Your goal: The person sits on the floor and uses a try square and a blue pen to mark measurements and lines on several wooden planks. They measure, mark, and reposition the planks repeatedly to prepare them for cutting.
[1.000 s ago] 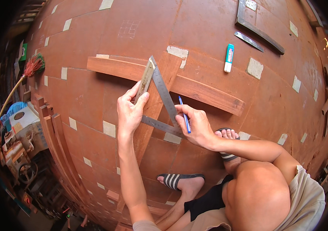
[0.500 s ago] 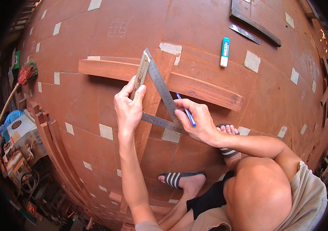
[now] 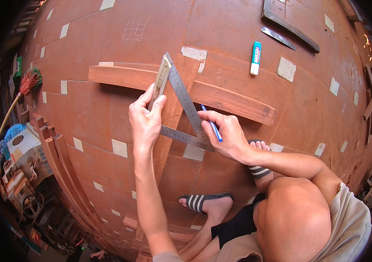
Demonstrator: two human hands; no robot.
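My left hand [image 3: 145, 120] is closed around the thick brass-coloured stock of a metal triangular set square [image 3: 183, 98]. The square lies over a long reddish wooden board [image 3: 173, 111] that runs toward me. That board rests across a second wooden bar [image 3: 234, 101], which lies crosswise on the floor. In my right hand [image 3: 226, 139] is a slim blue pen [image 3: 212, 124], tucked between the fingers. Its fingertips are beside the lower right corner of the square; whether they touch the metal I cannot tell.
A white and teal correction-fluid tube [image 3: 255, 59], a metal blade [image 3: 278, 38] and a dark wooden angle [image 3: 290, 27] lie at the far right. Long planks [image 3: 70, 174], a broom [image 3: 30, 81] and clutter line the left. My sandalled foot [image 3: 205, 203] is near the board.
My right thumb and fingers have shifted slightly right, off the blade of the square, with the pen still held. The left hand and the square have barely moved.
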